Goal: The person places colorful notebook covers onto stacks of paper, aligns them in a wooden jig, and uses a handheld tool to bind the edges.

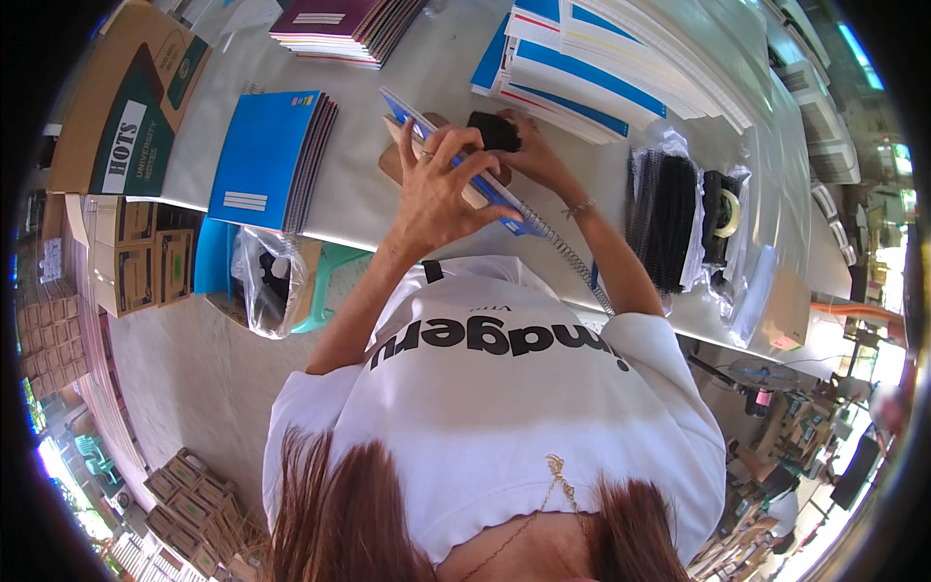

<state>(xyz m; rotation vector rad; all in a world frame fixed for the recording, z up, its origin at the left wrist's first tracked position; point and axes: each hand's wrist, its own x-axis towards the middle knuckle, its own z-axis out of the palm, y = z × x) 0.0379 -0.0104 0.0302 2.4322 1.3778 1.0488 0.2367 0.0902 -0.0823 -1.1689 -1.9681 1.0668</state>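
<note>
My left hand (438,192) grips a blue notebook (525,226), fingers spread over its upper face and thumb toward its near end. The notebook is tilted on edge above the table. A long spiral wire coil (564,254) sticks out from its near end toward my right forearm. My right hand (531,150) is closed at the side of a dark, block-shaped thing (493,132) just beyond the notebook; its exact kind is unclear. A brown flat piece (390,165) lies beneath, partly covered by the notebook and my left hand.
Blue spiral notebooks (262,160) are stacked on the left, maroon ones (335,27) farther back. Unbound blue-and-white sheaves (582,73) lie at the back right. Bundled black coils (663,218) and a tape roll (725,213) sit on the right. A cardboard box (126,107) stands far left.
</note>
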